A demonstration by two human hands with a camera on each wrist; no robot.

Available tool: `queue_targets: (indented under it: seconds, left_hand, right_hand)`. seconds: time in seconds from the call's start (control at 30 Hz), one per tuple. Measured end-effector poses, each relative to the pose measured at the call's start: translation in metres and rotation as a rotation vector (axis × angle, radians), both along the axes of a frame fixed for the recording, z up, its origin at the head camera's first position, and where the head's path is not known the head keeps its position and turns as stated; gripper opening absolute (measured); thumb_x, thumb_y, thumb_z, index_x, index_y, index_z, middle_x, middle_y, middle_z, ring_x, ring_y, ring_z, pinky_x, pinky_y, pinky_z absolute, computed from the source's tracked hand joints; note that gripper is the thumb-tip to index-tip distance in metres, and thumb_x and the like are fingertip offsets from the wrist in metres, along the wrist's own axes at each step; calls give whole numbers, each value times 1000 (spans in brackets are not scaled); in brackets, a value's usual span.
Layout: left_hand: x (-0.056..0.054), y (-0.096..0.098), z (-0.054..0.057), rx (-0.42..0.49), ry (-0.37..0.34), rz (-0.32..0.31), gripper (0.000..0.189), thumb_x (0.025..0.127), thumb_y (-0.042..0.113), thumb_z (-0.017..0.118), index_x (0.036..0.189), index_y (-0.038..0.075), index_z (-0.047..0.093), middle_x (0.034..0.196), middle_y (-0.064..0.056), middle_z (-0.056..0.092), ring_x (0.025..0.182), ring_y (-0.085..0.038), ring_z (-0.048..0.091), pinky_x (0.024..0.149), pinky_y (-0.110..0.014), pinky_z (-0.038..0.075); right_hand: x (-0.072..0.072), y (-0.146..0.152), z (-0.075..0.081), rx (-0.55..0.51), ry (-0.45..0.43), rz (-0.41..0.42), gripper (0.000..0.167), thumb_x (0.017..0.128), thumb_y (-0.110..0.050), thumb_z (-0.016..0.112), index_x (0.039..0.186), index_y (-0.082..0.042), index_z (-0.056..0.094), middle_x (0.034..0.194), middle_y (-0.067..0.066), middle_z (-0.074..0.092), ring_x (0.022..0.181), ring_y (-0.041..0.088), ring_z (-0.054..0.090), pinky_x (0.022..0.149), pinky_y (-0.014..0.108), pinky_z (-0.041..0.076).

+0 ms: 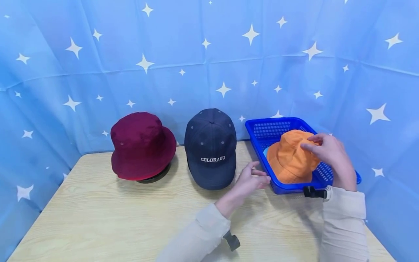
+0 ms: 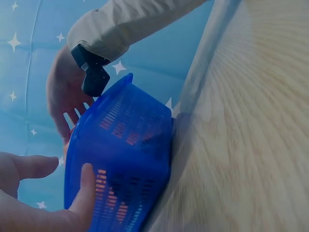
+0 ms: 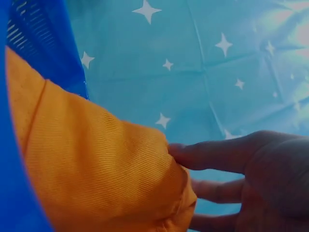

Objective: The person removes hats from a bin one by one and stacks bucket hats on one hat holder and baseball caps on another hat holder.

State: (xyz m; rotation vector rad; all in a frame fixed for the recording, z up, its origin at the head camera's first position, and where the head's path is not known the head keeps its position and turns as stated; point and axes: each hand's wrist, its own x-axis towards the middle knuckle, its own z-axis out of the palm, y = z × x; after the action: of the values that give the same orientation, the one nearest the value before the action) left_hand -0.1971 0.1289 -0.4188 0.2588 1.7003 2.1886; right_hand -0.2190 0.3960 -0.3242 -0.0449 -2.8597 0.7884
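An orange bucket hat (image 1: 289, 158) sits crown up inside a blue plastic basket (image 1: 275, 187). My right hand (image 1: 330, 151) pinches the top of its crown, thumb on the near side and fingers beyond; the right wrist view shows the thumb tip against the orange cloth (image 3: 106, 159). Beside the basket's near left corner is my left hand (image 1: 250, 178), its fingers loosely spread and holding nothing. In the left wrist view a fingertip overlaps the basket wall (image 2: 145, 116); whether it touches cannot be told. A bit of light blue shows under the hat's left edge.
A navy baseball cap (image 1: 212, 142) lettered COLORADO stands left of the basket, close to my left hand. Farther left a maroon bucket hat (image 1: 140, 145) rests on a dark round base (image 1: 155, 177). Behind the wooden table (image 1: 131, 218) hangs a blue star-patterned curtain (image 1: 183, 36).
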Motion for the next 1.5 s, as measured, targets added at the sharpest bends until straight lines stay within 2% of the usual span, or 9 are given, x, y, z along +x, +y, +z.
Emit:
queue_targets:
  seconds: [0.17,0.37,0.5,0.67,0.83,0.97,1.2,1.4,1.5]
  left_hand:
    - [0,12,-3,56,-28,16,65,92,-4,70,150,4,41,105,-8,59,73,-20,71,83,-38,65]
    - [1,20,-3,118,-87,71,71,91,-10,69,152,11,41,95,-7,58,71,-16,64,79,-41,66]
    - [2,21,-2,151,-121,75,76,91,-13,67,156,15,38,92,-6,55,70,-18,63,78,-46,65]
    - [3,20,-1,159,-144,69,77,92,-14,66,156,17,38,93,-6,55,68,-18,63,75,-46,65]
    - [0,20,-1,163,-162,74,73,92,-14,66,153,18,41,94,-8,55,71,-20,65,74,-44,65]
    - [-3,19,0,166,-159,73,73,92,-14,65,153,17,41,95,-9,55,74,-21,64,75,-44,65]
    - [-4,18,2,146,-166,50,68,93,-12,64,153,10,40,100,-9,54,75,-21,64,76,-43,65]
    - [-3,17,1,137,-179,42,64,94,-11,63,151,9,41,104,-10,55,77,-22,64,76,-40,65]
    - [-3,18,0,138,-184,39,62,95,-11,63,150,9,42,106,-11,55,78,-22,64,77,-41,65]
  right_hand:
    - [1,4,-3,-36,-12,-18,57,102,-39,64,128,12,59,124,38,61,106,49,59,66,24,47]
    - [4,3,-2,-110,-4,-91,41,101,-32,66,119,5,67,118,29,66,103,37,57,63,25,49]
    - [4,-1,0,-164,20,-150,41,99,-34,68,120,1,70,99,0,71,102,27,54,64,24,48]
    - [3,-8,3,-334,127,-219,34,96,-33,73,114,-5,76,74,-34,58,89,7,55,64,17,51]
    - [6,-9,9,-383,180,-266,4,91,-32,80,91,-30,83,67,-38,59,83,-4,53,64,12,50]
    - [7,-10,15,-485,206,-270,13,89,-23,82,81,-33,81,65,-33,62,71,-7,59,61,13,53]
    - [7,-17,26,-797,451,-383,9,84,-9,83,89,-16,84,61,-21,69,58,-3,67,55,11,55]
    - [6,-24,27,-1220,881,-276,19,73,10,85,91,10,79,72,5,77,58,14,69,56,17,58]
    - [10,-27,30,-1298,959,-232,24,70,12,87,91,15,77,74,11,77,60,18,71,58,20,60]
